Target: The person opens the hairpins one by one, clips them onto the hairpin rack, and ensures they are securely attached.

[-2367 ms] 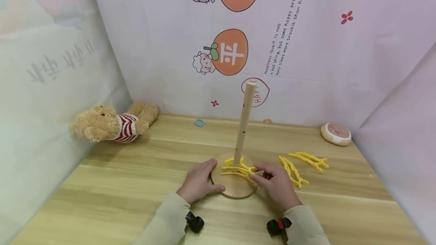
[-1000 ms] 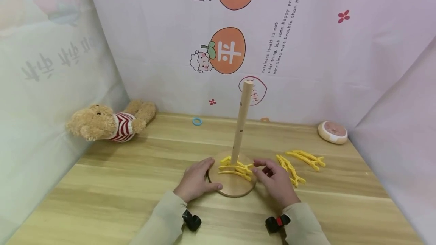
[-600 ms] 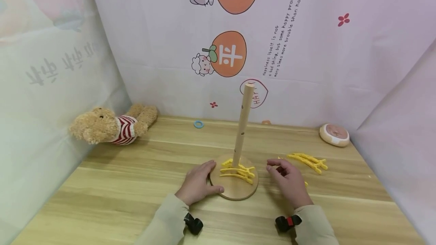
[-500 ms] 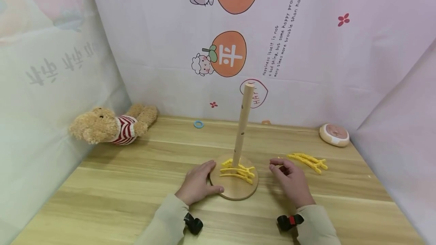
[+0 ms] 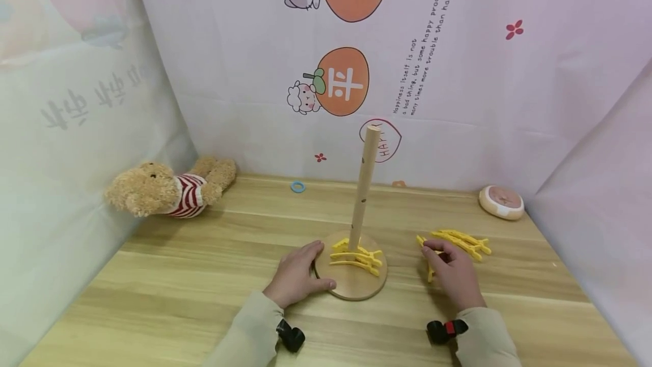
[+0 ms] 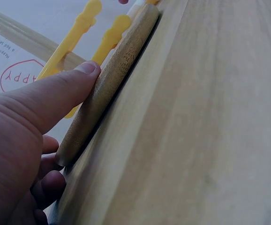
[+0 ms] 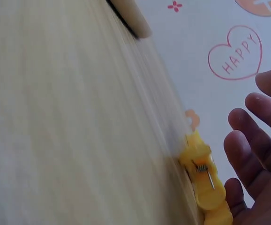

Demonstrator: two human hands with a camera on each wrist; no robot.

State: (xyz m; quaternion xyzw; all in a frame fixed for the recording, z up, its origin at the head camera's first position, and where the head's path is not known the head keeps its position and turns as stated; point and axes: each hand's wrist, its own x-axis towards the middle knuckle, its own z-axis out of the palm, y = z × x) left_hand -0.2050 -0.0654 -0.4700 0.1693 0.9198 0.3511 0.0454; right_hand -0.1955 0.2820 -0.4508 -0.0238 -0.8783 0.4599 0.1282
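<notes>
My left hand (image 5: 294,278) grips the left edge of the round wooden base (image 5: 351,290), its thumb on the rim in the left wrist view. From this base rises an upright wooden dowel (image 5: 363,191) with small dark holes. Yellow plastic clips (image 5: 356,262) lie on the base around the dowel's foot. My right hand (image 5: 455,273) is over another yellow clip (image 5: 430,272), partly hidden beneath it. The right wrist view shows the fingers spread beside a yellow clip (image 7: 206,173) with a metal spring, with a gap between them.
Just behind the right hand lies a further yellow clip (image 5: 460,238). A teddy bear (image 5: 170,188) in a striped top lies at the back left, a blue ring (image 5: 297,187) near the back edge. At the back right sits a round white-and-pink object (image 5: 501,203).
My right hand has let go of a yellow clip on the base and moved right, to the clip lying on the table. My left hand has stayed at the base's edge.
</notes>
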